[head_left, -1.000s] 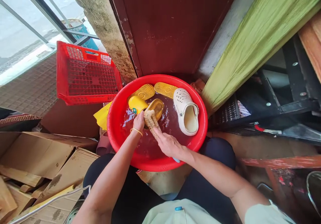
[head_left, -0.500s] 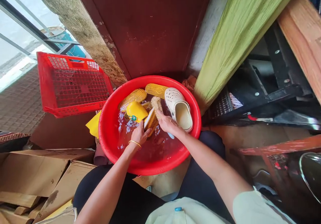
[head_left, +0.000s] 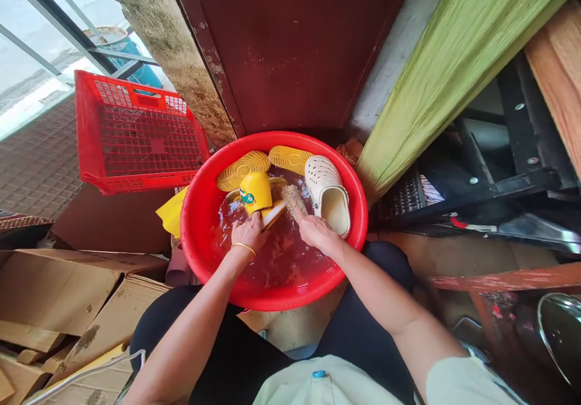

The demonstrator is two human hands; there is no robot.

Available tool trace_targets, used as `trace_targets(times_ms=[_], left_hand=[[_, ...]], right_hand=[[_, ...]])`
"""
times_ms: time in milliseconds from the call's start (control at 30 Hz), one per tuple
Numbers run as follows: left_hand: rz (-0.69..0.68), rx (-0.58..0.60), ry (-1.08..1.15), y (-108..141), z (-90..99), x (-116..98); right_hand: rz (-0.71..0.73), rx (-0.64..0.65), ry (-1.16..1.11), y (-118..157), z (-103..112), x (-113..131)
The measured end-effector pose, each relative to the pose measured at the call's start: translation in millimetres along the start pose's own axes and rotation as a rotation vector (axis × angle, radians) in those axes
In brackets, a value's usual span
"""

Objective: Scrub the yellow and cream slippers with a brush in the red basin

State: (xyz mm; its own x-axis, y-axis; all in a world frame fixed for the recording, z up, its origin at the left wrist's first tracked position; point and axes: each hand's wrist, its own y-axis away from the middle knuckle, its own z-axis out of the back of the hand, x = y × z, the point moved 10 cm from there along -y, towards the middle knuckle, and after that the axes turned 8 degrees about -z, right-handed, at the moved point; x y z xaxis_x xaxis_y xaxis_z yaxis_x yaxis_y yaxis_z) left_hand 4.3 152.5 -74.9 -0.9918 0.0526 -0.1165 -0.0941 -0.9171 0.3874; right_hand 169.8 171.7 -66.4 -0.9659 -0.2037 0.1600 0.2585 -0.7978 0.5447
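Observation:
A red basin of murky water stands between my knees. My left hand is closed on a yellow slipper that has a green cartoon badge on its strap. In my right hand is a scrub brush with pale bristles, held a little to the right of that slipper. A cream clog leans against the basin's right side, beside the brush. Toward the far rim, two yellow soles, the left sole and the right sole, lie with their ridged undersides up.
A red plastic crate sits to the left of the basin, above cardboard boxes. Behind the basin is a dark red door. A green curtain hangs at the right, near black metal furniture.
The yellow slipper has been turned, its strap now facing more toward me. The brush has come off the slipper and shifted slightly right. The view has tilted a little.

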Motion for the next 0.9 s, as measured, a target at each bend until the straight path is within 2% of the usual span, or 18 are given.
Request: trace_targets(times_ms=[167, 300, 400, 567, 633, 733, 800, 900], left_hand=[[0.018, 0.067, -0.017, 0, -8.3, 16], [0.000, 0.099, -0.007, -1, -12.5, 28], [-0.031, 0.157, 0.015, -1, -14.8, 31], [-0.129, 0.234, 0.147, -1, -15.1, 24], [-0.070, 0.183, 0.161, -3, -9.1, 33], [0.083, -0.012, 0.104, -3, 10.8, 54], [0.083, -0.108, 0.073, -1, 20.5, 57], [0.049, -0.172, 0.059, 2, 25.2, 57]], right_hand=[[0.231, -0.046, 0.077, 33, -10, 28], [0.357, 0.020, 0.079, 51, -13, 33], [0.314, 0.044, 0.044, 42, -4, 20], [0.152, -0.015, -0.051, 17, 14, -1], [0.147, -0.027, -0.072, 13, 16, 0], [0.163, 0.003, -0.044, 17, 14, 3], [0.186, 0.040, -0.008, 25, 11, 5], [0.232, 0.089, 0.020, 37, 5, 6]])
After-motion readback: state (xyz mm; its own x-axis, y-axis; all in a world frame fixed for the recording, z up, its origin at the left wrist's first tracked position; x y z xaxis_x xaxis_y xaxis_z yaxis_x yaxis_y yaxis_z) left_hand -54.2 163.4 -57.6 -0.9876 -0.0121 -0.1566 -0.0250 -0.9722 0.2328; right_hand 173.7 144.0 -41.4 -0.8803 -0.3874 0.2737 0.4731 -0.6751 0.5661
